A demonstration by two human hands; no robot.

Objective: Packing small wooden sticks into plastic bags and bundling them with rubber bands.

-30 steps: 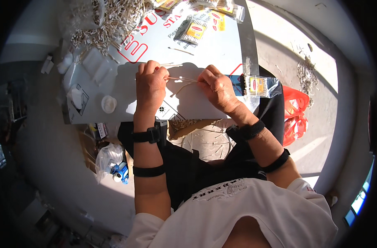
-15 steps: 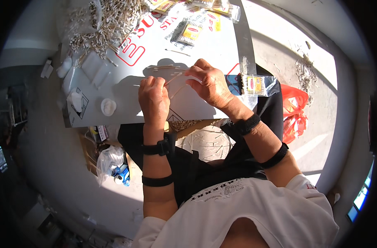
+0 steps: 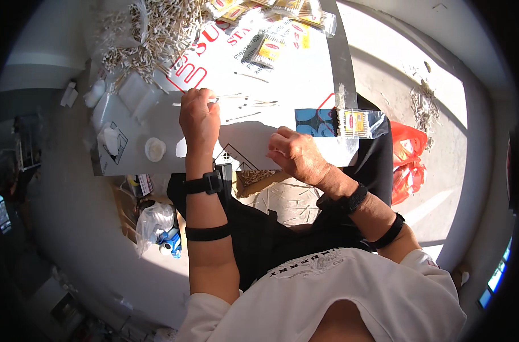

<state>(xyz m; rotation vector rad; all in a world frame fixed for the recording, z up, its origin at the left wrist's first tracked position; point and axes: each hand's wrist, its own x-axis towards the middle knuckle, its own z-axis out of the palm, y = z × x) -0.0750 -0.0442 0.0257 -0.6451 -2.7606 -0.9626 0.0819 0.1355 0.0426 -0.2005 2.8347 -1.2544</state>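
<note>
My left hand point(image 3: 199, 122) is closed with its fingertips down among loose cotton swabs point(image 3: 249, 104) on the white printed tabletop point(image 3: 293, 68). A thin stick end shows at its left side; whether the fingers grip it is hidden. Lower and to the right, my right hand point(image 3: 299, 154) hovers by the table's near edge, fingers curled in toward the thumb. What it pinches, if anything, cannot be made out. A single swab point(image 3: 251, 76) lies farther back. Right of the loose swabs is a blue card point(image 3: 316, 122), beside a clear packet of swabs point(image 3: 353, 123) at the table's right edge.
A big heap of cotton swabs point(image 3: 148, 43) fills the far left. Several yellow-labelled packets point(image 3: 288, 7) lie at the back, one packet point(image 3: 269, 50) nearer. A small white round container point(image 3: 154, 149) stands at left. Below the edge is a pale round surface strewn with swabs point(image 3: 285, 199). Red bags point(image 3: 407, 162) sit at right.
My right hand has drawn back from the swabs toward the table's near edge. My left hand has shifted slightly left and farther over the table. The hands are now wider apart.
</note>
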